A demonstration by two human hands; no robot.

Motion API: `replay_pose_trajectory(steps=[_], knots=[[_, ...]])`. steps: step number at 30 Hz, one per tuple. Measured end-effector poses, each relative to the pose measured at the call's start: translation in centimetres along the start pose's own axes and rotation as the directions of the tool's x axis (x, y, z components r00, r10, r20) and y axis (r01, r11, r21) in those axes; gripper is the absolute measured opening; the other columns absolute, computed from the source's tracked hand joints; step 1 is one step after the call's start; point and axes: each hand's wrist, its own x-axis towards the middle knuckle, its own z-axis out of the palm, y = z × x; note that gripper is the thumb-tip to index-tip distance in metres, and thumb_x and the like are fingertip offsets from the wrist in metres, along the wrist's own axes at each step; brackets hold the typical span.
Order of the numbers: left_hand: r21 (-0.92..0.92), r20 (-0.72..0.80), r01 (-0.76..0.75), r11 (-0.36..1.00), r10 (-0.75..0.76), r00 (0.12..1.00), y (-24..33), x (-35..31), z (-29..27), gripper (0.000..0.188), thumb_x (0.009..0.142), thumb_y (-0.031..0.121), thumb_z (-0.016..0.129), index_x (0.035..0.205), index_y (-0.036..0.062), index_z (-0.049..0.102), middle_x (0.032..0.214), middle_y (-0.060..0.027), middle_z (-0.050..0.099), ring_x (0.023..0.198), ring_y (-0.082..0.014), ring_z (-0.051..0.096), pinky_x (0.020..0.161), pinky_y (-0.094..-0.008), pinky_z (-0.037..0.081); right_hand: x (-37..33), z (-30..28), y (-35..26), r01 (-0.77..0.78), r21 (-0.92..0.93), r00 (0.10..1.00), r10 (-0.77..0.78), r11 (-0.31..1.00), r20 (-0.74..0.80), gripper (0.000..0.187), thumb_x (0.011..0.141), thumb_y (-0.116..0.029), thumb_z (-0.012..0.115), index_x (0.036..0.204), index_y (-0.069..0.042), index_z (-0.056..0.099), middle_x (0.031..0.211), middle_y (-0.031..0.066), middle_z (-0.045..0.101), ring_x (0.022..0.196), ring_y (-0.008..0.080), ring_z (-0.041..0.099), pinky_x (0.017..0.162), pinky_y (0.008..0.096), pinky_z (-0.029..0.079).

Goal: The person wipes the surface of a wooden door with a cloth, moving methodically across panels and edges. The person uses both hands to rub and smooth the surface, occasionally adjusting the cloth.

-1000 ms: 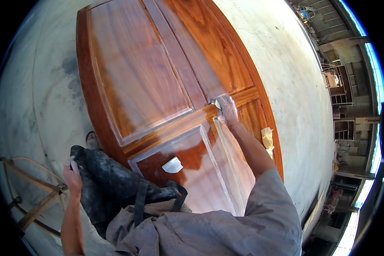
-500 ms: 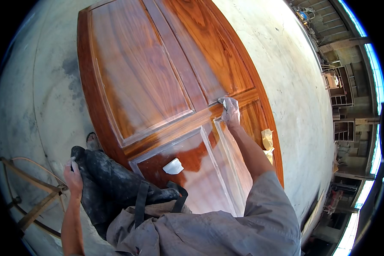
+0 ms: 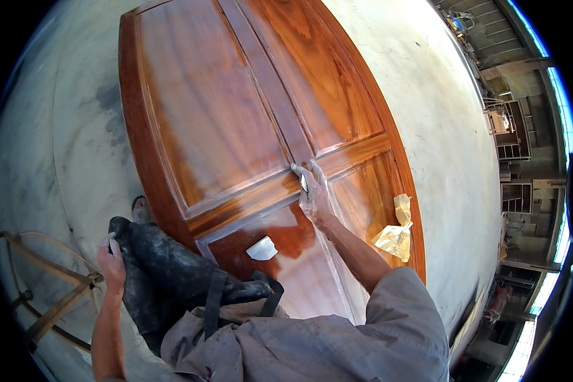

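A reddish-brown panelled wooden door [image 3: 216,108] lies before me, much of its surface hazed with pale dust. My right hand [image 3: 314,196] is closed on a small folded piece of sandpaper [image 3: 304,183], mostly hidden by the fingers. Its fingertips touch the door where the middle rail meets the upright between the panels. By my dark, dusty trouser knee [image 3: 162,248], at the left, my left hand [image 3: 112,262] has its fingers curled together; what they grip, if anything, is hidden. A loose white folded piece [image 3: 261,249] lies on the lower left panel.
Crumpled yellowish paper [image 3: 395,240] rests near the door's right edge. A wooden frame with crossed bars [image 3: 51,312] stands on the concrete floor at the lower left. Shelving [image 3: 514,197] and other furniture line the far right side.
My right hand has moved left and slightly nearer, from the right panel's corner to the central upright. More of the yellowish paper shows beside the arm. The left hand stays by the knee.
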Motion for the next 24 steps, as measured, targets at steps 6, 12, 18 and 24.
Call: replay_pose_trajectory(steps=[6, 12, 18, 24], knots=[[-0.002, 0.005, 0.004, 1.0, -0.004, 1.0, 1.1, 0.2, -0.3, 0.029, 0.105, 0.014, 0.054, 0.121, -0.0031, 0.071, 0.114, -0.0235, 0.073, 0.111, -0.0393, 0.068, 0.099, -0.0425, 0.05, 1.2, 1.9, -0.7, -0.037, -0.052, 0.999, 0.038, 0.998, 0.016, 0.058, 0.094, 0.001, 0.053, 0.151, -0.012, 0.052, 0.157, 0.0417, 0.035, 0.148, 0.0548, 0.036, 0.127, 0.0567, 0.027], [0.009, -0.014, -0.032, 0.999, 0.032, 0.999, -0.7, -0.2, -0.5, 0.028, 0.105, 0.014, 0.054, 0.119, -0.0027, 0.072, 0.115, -0.0231, 0.072, 0.111, -0.0398, 0.067, 0.099, -0.0428, 0.051, 1.4, 0.6, -1.0, 0.064, -0.041, 0.994, -0.061, 0.997, 0.087, 0.055, 0.095, 0.003, 0.051, 0.149, -0.007, 0.052, 0.146, 0.0274, 0.055, 0.148, 0.0543, 0.034, 0.126, 0.0614, 0.025], [0.02, 0.002, -0.011, 1.0, 0.011, 1.0, -1.2, -0.3, -0.6, 0.027, 0.105, 0.013, 0.054, 0.118, -0.0027, 0.072, 0.114, -0.0226, 0.072, 0.11, -0.0391, 0.067, 0.099, -0.0428, 0.051, 2.9, 0.9, -0.8, 0.075, -0.001, 0.995, -0.074, 0.997, 0.07, 0.045, 0.099, 0.002, 0.049, 0.142, -0.004, 0.057, 0.146, 0.0298, 0.055, 0.143, 0.0526, 0.043, 0.123, 0.0562, 0.033], [0.01, -0.005, 0.026, 1.0, -0.026, 1.0, -0.5, 0.1, -1.0, 0.027, 0.106, 0.014, 0.055, 0.119, -0.0024, 0.072, 0.112, -0.0225, 0.072, 0.108, -0.0387, 0.068, 0.098, -0.042, 0.051, 2.4, 0.2, -2.1, 0.018, -0.125, 0.999, -0.012, 0.992, 0.051, 0.035, 0.091, 0.002, 0.056, 0.125, 0.001, 0.061, 0.132, 0.0253, 0.065, 0.133, 0.047, 0.054, 0.122, 0.0555, 0.035]])
